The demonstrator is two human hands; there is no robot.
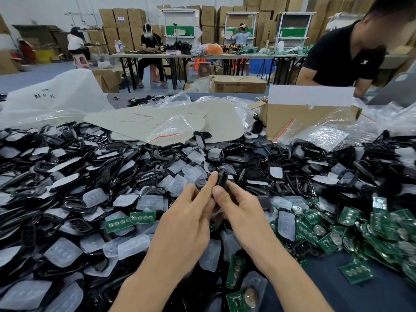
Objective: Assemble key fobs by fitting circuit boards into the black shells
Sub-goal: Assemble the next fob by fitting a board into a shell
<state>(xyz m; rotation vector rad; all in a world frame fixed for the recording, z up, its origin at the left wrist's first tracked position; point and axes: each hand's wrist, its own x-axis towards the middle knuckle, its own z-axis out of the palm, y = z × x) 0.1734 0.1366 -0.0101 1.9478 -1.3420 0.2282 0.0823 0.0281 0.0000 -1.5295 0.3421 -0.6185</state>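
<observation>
A black key fob shell point(221, 179) stands on edge between my two hands above the table's middle. My left hand point(186, 221) pinches its left side with the index finger up along it. My right hand point(243, 212) grips the right side, thumb pressed on the lower edge. Whether a board sits inside the shell is hidden by my fingers. Green circuit boards point(324, 233) lie heaped to the right, and two more boards point(130, 220) lie left of my hands. A big pile of black shells point(74, 167) and clear rubber button pads point(94, 197) covers the table.
A cardboard box point(299, 118) with plastic bags stands at the back right. Flat grey card sheets point(171, 122) lie at the back middle. A person in a black shirt point(342, 55) leans over the far right corner. Bare blue table point(337, 296) shows at the near right.
</observation>
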